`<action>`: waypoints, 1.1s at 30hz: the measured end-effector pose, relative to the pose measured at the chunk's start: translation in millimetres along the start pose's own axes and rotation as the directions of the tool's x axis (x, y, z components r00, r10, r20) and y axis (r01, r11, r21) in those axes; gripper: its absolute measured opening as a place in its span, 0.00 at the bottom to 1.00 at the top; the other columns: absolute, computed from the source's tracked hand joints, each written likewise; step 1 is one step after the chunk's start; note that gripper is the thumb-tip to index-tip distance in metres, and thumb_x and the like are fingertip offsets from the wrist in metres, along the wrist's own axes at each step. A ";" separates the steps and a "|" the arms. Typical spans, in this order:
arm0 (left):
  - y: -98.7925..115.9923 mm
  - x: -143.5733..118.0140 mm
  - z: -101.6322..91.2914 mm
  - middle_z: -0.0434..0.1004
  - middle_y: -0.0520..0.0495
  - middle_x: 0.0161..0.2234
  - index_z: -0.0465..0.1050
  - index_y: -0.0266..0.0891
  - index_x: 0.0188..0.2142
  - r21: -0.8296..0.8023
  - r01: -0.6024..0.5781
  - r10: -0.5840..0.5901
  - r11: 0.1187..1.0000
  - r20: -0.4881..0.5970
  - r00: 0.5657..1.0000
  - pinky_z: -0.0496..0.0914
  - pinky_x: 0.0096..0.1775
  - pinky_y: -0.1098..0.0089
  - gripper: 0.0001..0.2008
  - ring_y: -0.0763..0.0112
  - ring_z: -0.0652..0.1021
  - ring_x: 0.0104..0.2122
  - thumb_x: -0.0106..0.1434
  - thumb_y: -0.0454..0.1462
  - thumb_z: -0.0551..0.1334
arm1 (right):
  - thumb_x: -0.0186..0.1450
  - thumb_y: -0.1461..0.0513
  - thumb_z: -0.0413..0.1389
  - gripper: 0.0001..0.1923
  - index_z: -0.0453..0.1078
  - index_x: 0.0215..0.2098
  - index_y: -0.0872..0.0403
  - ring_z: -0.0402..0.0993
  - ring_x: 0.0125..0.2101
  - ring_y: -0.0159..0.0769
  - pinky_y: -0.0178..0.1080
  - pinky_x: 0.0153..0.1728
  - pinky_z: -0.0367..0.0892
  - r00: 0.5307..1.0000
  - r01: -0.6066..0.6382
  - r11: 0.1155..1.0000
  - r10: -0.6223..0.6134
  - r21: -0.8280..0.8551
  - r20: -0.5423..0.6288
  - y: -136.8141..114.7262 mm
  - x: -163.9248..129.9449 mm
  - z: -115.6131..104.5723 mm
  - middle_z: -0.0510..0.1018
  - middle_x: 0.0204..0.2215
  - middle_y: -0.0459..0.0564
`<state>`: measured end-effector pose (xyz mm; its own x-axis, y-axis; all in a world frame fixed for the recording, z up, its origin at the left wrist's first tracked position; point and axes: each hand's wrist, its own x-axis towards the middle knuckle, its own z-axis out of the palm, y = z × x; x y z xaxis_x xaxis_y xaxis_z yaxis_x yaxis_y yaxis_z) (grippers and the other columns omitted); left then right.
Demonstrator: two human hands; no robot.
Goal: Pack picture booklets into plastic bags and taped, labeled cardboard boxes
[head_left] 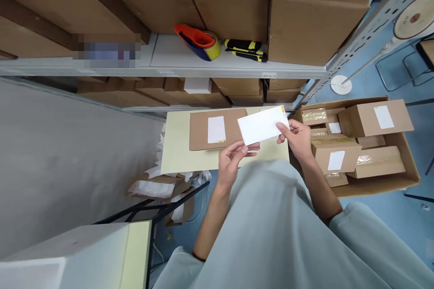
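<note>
- Together, left hand and right hand pinch a white rectangular label sheet.
- Right of the right hand, an open brown cardboard carton holds small taped, labelled boxes.

Two hands, the left hand and the right hand, are holding one white label sheet. One flat box is lying at nine o'clock from it. One tape roll is sitting at eleven o'clock.

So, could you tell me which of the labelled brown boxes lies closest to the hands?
The flat brown box on the pale table, just beyond the white label sheet both hands hold. The other labelled boxes sit in the open carton to the right.
</note>
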<state>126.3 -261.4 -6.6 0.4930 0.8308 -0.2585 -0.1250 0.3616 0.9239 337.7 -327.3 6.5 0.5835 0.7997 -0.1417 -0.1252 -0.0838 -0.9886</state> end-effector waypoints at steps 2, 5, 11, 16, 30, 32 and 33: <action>11.8 -4.1 -0.2 0.91 0.38 0.39 0.87 0.37 0.43 0.043 -0.079 0.078 0.996 0.020 0.997 0.87 0.39 0.58 0.18 0.52 0.90 0.39 0.65 0.50 0.76 | 0.61 0.38 0.73 0.29 0.72 0.24 0.50 0.75 0.18 0.32 0.36 0.26 0.73 0.999 0.033 0.999 -0.032 0.021 -0.007 -14.6 -4.3 -3.7 0.75 0.16 0.41; 22.3 -7.9 2.2 0.90 0.41 0.33 0.86 0.38 0.40 0.087 -0.173 0.171 0.981 0.032 0.985 0.86 0.36 0.60 0.15 0.54 0.90 0.35 0.66 0.48 0.76 | 0.61 0.38 0.74 0.29 0.72 0.24 0.50 0.75 0.18 0.32 0.35 0.24 0.72 0.998 0.065 0.997 -0.064 0.040 -0.028 -25.1 -12.7 -4.1 0.74 0.15 0.40; 31.8 -17.8 6.1 0.88 0.44 0.30 0.84 0.39 0.36 0.115 -0.240 0.240 0.964 0.013 0.971 0.86 0.32 0.62 0.15 0.55 0.90 0.31 0.67 0.48 0.75 | 0.62 0.38 0.73 0.28 0.72 0.25 0.50 0.74 0.17 0.32 0.36 0.24 0.73 0.998 0.055 0.998 -0.054 0.032 -0.020 -23.0 -22.8 -3.6 0.73 0.16 0.39; 34.2 -24.2 3.2 0.89 0.44 0.30 0.84 0.39 0.36 0.152 -0.267 0.267 0.952 0.022 0.963 0.86 0.31 0.64 0.15 0.57 0.90 0.31 0.67 0.49 0.75 | 0.64 0.39 0.72 0.28 0.72 0.26 0.49 0.74 0.18 0.32 0.36 0.25 0.73 0.999 0.009 1.000 -0.010 0.028 0.032 -11.3 -19.5 0.8 0.73 0.16 0.39; 12.4 -22.0 -43.6 0.86 0.49 0.30 0.83 0.40 0.35 0.315 -0.243 0.261 0.918 -0.016 0.965 0.82 0.33 0.72 0.10 0.70 0.85 0.27 0.67 0.45 0.73 | 0.73 0.52 0.67 0.10 0.83 0.45 0.48 0.78 0.36 0.35 0.39 0.38 0.76 0.902 0.278 0.934 -0.174 -0.225 0.395 -2.6 -51.4 72.9 0.82 0.38 0.49; 13.0 -22.8 -53.3 0.86 0.50 0.30 0.83 0.40 0.35 0.332 -0.234 0.256 0.914 -0.023 0.966 0.82 0.34 0.73 0.08 0.72 0.84 0.27 0.66 0.42 0.73 | 0.73 0.54 0.67 0.07 0.82 0.43 0.49 0.76 0.34 0.33 0.38 0.36 0.73 0.904 0.287 0.930 -0.183 -0.232 0.385 -4.7 -54.8 85.9 0.81 0.36 0.48; 14.3 -23.3 -58.2 0.86 0.50 0.31 0.83 0.40 0.35 0.335 -0.230 0.252 0.914 -0.023 0.967 0.82 0.35 0.72 0.07 0.72 0.84 0.28 0.67 0.41 0.72 | 0.74 0.55 0.66 0.06 0.82 0.42 0.49 0.75 0.33 0.33 0.38 0.35 0.72 0.907 0.285 0.928 -0.181 -0.238 0.380 -3.4 -54.9 93.0 0.80 0.35 0.47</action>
<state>62.9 -251.0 -3.8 0.4253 0.9048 -0.0239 0.0614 -0.0025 0.9981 231.5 -315.6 22.5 0.2469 0.9665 0.0700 0.2413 0.0086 -0.9704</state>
